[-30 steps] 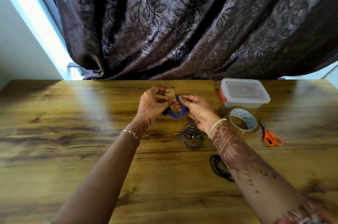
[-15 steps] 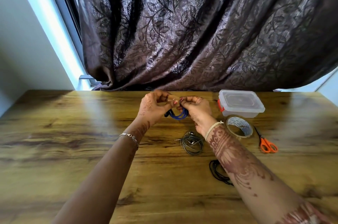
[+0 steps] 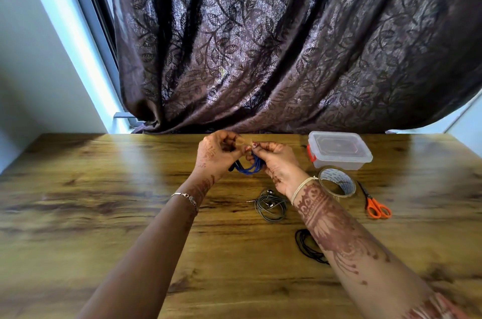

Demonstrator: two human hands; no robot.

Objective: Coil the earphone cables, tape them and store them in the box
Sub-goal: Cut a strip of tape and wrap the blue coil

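A coiled blue earphone cable (image 3: 247,169) hangs between my two hands above the far middle of the wooden table (image 3: 104,214). My left hand (image 3: 215,154) and my right hand (image 3: 276,159) both grip the coil and pinch a small clear piece of tape (image 3: 243,141) stretched between their fingertips above it. A grey coiled earphone cable (image 3: 270,205) lies on the table under my right wrist. A black cable coil (image 3: 306,244) lies nearer, partly hidden by my right forearm. The clear plastic box (image 3: 339,149) with its lid on stands at the right.
A roll of clear tape (image 3: 336,182) stands in front of the box. Orange-handled scissors (image 3: 374,204) lie to its right. A dark patterned curtain (image 3: 287,45) hangs behind the table's far edge, with a window frame at the left.
The view has tilted upward, so the table sits lower in frame. My hands stay together on the blue coil, and the tape piece now stretches between the fingertips.
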